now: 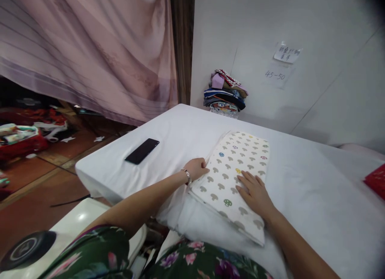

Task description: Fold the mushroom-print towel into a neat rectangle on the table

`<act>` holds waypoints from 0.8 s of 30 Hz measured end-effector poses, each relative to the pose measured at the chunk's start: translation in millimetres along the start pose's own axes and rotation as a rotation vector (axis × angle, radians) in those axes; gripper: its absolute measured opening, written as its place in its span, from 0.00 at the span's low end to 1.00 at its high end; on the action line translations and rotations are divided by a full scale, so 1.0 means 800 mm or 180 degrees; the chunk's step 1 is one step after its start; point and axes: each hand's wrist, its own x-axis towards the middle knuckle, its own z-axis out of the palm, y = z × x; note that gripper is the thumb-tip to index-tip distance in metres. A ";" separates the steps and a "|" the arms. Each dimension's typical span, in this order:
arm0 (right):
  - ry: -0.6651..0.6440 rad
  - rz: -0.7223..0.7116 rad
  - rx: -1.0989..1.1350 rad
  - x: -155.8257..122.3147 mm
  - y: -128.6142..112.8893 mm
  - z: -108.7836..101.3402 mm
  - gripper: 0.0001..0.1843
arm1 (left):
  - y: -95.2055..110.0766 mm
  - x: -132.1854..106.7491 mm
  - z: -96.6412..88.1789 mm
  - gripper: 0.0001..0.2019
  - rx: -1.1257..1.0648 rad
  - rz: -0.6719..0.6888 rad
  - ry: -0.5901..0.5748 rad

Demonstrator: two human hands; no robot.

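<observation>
White table (177, 128), mushroom-print cloth (227, 180), long axis toward wall (237, 26)

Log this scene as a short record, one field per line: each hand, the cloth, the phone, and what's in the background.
Left hand: fingers curled at the cloth's left edge; bracelet on the wrist
Right hand: spread flat on the cloth
Cloth: folded, white, grey mushroom print with a few coloured ones, on the table
Phone: on the table, left of the cloth, screen dark
Background: pink curtain; pile of fabrics by the wall; note reading 45-50
</observation>
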 end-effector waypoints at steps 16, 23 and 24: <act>-0.0857 -0.1123 0.1202 -0.023 -0.122 -0.061 0.20 | -0.038 -0.043 -0.030 0.09 -0.1041 -0.0362 -0.0724; -0.0854 -0.1028 0.0322 -0.010 -0.135 -0.031 0.11 | -0.044 -0.069 -0.031 0.07 -0.1367 -0.0408 -0.0757; -0.0835 -0.0977 0.0298 -0.009 -0.134 -0.028 0.10 | -0.045 -0.070 -0.029 0.07 -0.1430 -0.0432 -0.0746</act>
